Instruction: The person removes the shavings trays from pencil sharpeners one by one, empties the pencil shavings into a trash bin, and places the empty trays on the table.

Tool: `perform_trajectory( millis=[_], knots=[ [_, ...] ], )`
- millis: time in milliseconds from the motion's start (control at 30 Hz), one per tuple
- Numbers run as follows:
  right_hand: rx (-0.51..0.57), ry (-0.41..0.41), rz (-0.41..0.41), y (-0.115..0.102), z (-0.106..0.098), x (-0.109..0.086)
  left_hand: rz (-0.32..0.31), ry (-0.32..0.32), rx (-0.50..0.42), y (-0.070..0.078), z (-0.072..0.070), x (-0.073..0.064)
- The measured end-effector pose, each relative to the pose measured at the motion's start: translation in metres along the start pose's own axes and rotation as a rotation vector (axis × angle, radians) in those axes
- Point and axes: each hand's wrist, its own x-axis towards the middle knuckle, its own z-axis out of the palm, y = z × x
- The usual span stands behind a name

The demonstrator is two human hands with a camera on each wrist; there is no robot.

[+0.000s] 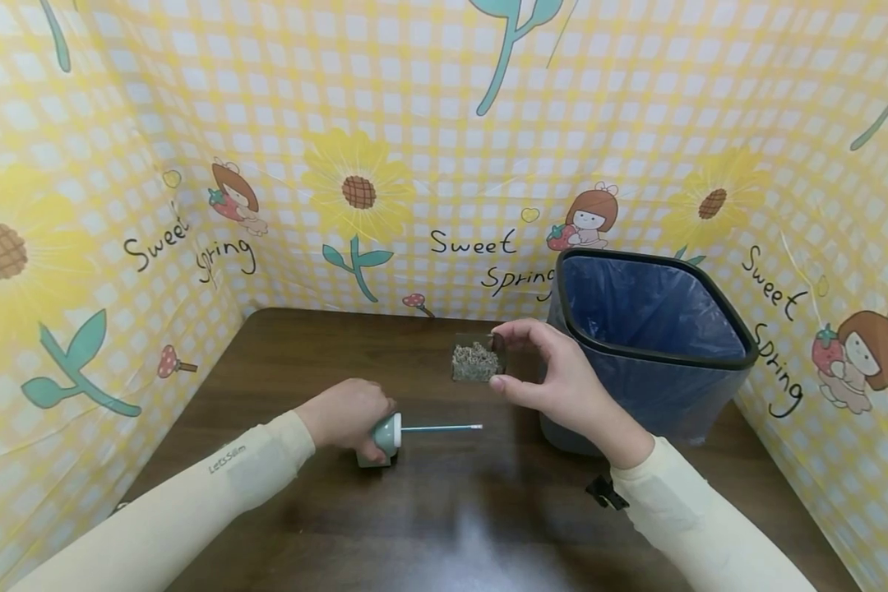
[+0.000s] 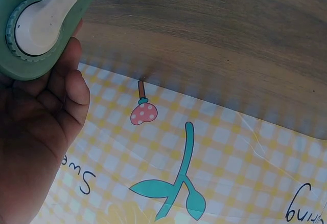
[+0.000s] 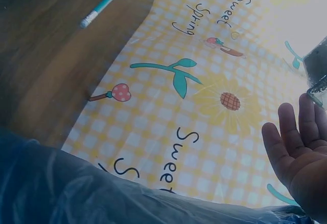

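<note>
My left hand (image 1: 348, 411) grips a green and white hand-crank pencil sharpener (image 1: 386, 437) low over the table. A blue-green pencil (image 1: 441, 427) sticks out of its white front, pointing right, eraser end outward. In the left wrist view the sharpener's white crank (image 2: 41, 32) shows, with fingers curled beneath the green body. Between thumb and fingers, my right hand (image 1: 562, 378) pinches a small see-through shavings drawer (image 1: 476, 360) by its right side, raised above the table. Grey-brown shavings fill much of it. The right wrist view catches only an edge of that drawer (image 3: 318, 70).
A bin (image 1: 654, 359) with a black rim and a blue plastic liner stands right of my right hand, close to the forearm. Yellow checked sheeting (image 1: 281, 123) walls in the brown wooden table (image 1: 303, 526) at the back and sides.
</note>
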Motion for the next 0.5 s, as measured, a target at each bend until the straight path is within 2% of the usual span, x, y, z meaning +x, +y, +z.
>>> perform_trajectory(
  millis=[500],
  knots=[
    [-0.034,0.028,-0.010,-0.0086,-0.0096,0.0043,-0.004,-0.012,-0.009,-0.0012,0.0024,0.0011]
  ],
)
